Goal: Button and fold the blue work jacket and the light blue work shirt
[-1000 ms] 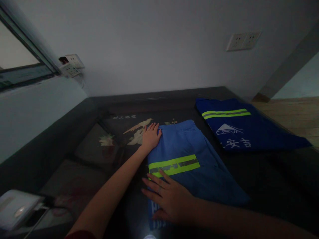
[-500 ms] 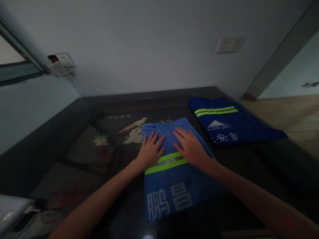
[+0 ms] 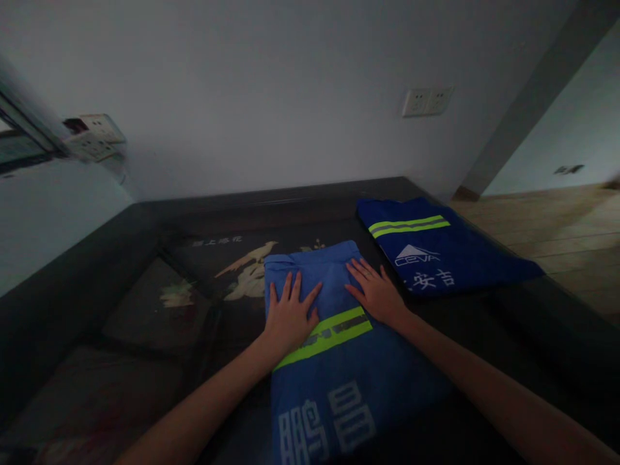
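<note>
A folded light-blue work garment (image 3: 314, 361) lies flat on the dark table, with a yellow-green reflective band and large pale Chinese characters. My left hand (image 3: 289, 315) rests on its left part, fingers spread, just above the band. On the upper right of the same garment lies my right hand (image 3: 375, 290), its fingers stretched out flat near the right edge. To the right is a second folded garment (image 3: 479, 258), darker blue, bearing a similar band, a white CEVA logo and white characters; neither hand touches it.
The dark table (image 3: 145, 219) has a glossy top with a bird-and-flower picture (image 3: 249, 271). It stands against a pale wall. Wall sockets (image 3: 427, 102) sit behind it, and more sockets (image 3: 99, 137) are at the left corner. Wooden floor (image 3: 557, 213) shows at the right.
The view has shifted, so the scene sits slightly lower and further left. My right hand has slid toward the garment's right edge; my left hand is a little further down, near the band.
</note>
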`<action>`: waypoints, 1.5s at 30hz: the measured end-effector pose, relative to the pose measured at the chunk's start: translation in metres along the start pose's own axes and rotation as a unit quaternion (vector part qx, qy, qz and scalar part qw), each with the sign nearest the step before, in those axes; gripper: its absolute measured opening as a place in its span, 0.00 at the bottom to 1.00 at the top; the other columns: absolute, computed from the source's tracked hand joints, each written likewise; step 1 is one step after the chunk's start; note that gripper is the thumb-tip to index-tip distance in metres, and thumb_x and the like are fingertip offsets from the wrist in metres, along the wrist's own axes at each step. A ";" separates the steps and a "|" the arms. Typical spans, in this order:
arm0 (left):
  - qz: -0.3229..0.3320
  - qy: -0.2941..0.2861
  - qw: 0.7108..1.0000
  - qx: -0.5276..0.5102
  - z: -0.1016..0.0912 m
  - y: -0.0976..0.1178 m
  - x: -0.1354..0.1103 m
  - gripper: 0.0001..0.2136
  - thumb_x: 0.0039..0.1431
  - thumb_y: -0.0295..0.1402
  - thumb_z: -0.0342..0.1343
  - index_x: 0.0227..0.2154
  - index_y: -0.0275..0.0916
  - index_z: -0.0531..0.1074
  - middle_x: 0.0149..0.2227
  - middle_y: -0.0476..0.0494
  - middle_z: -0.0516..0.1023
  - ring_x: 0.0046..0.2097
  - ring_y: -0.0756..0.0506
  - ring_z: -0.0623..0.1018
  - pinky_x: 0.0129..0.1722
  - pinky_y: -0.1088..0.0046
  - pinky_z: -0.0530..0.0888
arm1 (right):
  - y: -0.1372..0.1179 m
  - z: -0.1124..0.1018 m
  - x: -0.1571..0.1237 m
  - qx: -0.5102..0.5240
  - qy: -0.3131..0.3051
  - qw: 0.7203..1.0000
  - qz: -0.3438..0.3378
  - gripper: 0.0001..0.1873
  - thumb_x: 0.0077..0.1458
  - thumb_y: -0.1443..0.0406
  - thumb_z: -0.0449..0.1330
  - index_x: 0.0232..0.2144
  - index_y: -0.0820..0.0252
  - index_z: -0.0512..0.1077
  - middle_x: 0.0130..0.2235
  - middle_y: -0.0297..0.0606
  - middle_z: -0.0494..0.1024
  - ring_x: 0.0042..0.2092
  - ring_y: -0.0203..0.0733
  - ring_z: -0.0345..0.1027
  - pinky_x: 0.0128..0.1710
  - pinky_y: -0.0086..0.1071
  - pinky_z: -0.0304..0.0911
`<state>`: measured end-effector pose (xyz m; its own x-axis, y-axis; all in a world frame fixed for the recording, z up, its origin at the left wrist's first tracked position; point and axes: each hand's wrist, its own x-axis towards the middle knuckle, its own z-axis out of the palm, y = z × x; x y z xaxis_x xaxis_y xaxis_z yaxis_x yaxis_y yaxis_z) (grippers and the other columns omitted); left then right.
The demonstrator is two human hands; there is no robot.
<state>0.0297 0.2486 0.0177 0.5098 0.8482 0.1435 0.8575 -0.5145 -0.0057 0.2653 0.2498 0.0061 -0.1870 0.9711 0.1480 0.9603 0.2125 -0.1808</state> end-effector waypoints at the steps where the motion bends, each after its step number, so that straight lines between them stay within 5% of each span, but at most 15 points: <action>1: 0.004 0.004 1.000 0.003 0.000 0.001 0.000 0.25 0.62 0.42 0.46 0.62 0.55 0.54 0.65 0.41 0.55 0.66 0.33 0.52 0.60 0.42 0.51 | 0.001 0.001 0.000 0.002 0.006 1.000 -0.001 0.32 0.64 0.50 0.40 0.63 0.61 0.55 0.64 0.44 0.56 0.66 0.49 0.43 0.62 0.57 0.40; 7: 0.049 0.018 0.998 -0.020 -0.009 -0.010 0.011 0.24 0.63 0.40 0.45 0.62 0.48 0.56 0.64 0.42 0.58 0.65 0.40 0.56 0.64 0.50 0.50 | 0.007 -0.011 0.017 -0.009 0.046 0.999 -0.014 0.26 0.64 0.54 0.45 0.56 0.62 0.65 0.54 0.47 0.70 0.56 0.51 0.60 0.60 0.50 0.45; 12: -0.031 0.057 0.997 -0.052 -0.008 -0.051 0.039 0.21 0.64 0.36 0.43 0.59 0.40 0.60 0.62 0.40 0.61 0.66 0.40 0.55 0.64 0.50 0.50 | 0.014 -0.027 0.049 -0.026 0.030 0.999 0.025 0.17 0.58 0.55 0.54 0.39 0.60 0.75 0.41 0.45 0.75 0.47 0.51 0.63 0.46 0.40 0.57; 18: -0.032 0.007 0.994 -0.106 0.012 -0.078 0.055 0.21 0.66 0.37 0.38 0.59 0.41 0.61 0.63 0.42 0.60 0.66 0.40 0.54 0.63 0.51 0.52 | 0.033 -0.036 0.062 0.145 0.001 0.989 0.037 0.09 0.55 0.61 0.58 0.30 0.61 0.72 0.31 0.37 0.75 0.33 0.38 0.67 0.33 0.29 0.56; 26: -0.027 0.025 0.996 -0.077 0.014 -0.070 0.052 0.24 0.66 0.39 0.39 0.62 0.39 0.56 0.64 0.41 0.57 0.67 0.41 0.52 0.64 0.53 0.50 | 0.041 -0.029 0.056 0.125 0.035 0.989 0.074 0.08 0.53 0.60 0.61 0.29 0.58 0.73 0.29 0.36 0.75 0.32 0.40 0.68 0.31 0.29 0.55; 31: -0.030 0.039 0.996 -0.072 0.012 -0.072 0.052 0.23 0.65 0.39 0.40 0.61 0.38 0.57 0.64 0.39 0.58 0.66 0.40 0.53 0.64 0.50 0.50 | 0.039 -0.017 0.047 0.105 0.065 0.992 0.009 0.06 0.56 0.64 0.57 0.33 0.59 0.73 0.37 0.40 0.74 0.39 0.42 0.68 0.39 0.31 0.59; 36: 0.012 0.026 0.997 -0.065 -0.005 -0.060 0.051 0.21 0.65 0.38 0.43 0.59 0.39 0.61 0.64 0.39 0.58 0.67 0.39 0.51 0.64 0.48 0.48 | 0.045 -0.038 0.023 0.132 0.109 0.983 0.061 0.11 0.56 0.61 0.57 0.40 0.61 0.71 0.39 0.42 0.72 0.36 0.40 0.67 0.36 0.31 0.60; 41: 0.148 -0.044 0.984 -0.094 -0.020 -0.017 0.035 0.24 0.65 0.44 0.42 0.62 0.48 0.55 0.66 0.43 0.53 0.67 0.38 0.49 0.63 0.46 0.47 | 0.036 -0.068 -0.038 0.109 -0.046 0.986 0.115 0.23 0.61 0.51 0.47 0.24 0.59 0.69 0.26 0.36 0.73 0.30 0.39 0.67 0.31 0.31 0.55; 45: 0.193 -0.075 0.973 -0.096 -0.010 0.007 0.020 0.25 0.64 0.48 0.41 0.63 0.54 0.51 0.67 0.47 0.49 0.68 0.37 0.47 0.63 0.44 0.45 | 0.016 -0.075 -0.085 0.051 -0.145 0.972 0.181 0.29 0.59 0.45 0.46 0.22 0.58 0.71 0.29 0.39 0.76 0.31 0.43 0.70 0.29 0.32 0.53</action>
<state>0.0456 0.2604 0.0308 0.8086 0.5879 0.0209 0.5781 -0.8006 0.1576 0.3118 0.1627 0.0638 0.0939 0.9710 -0.2199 0.9515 -0.1525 -0.2671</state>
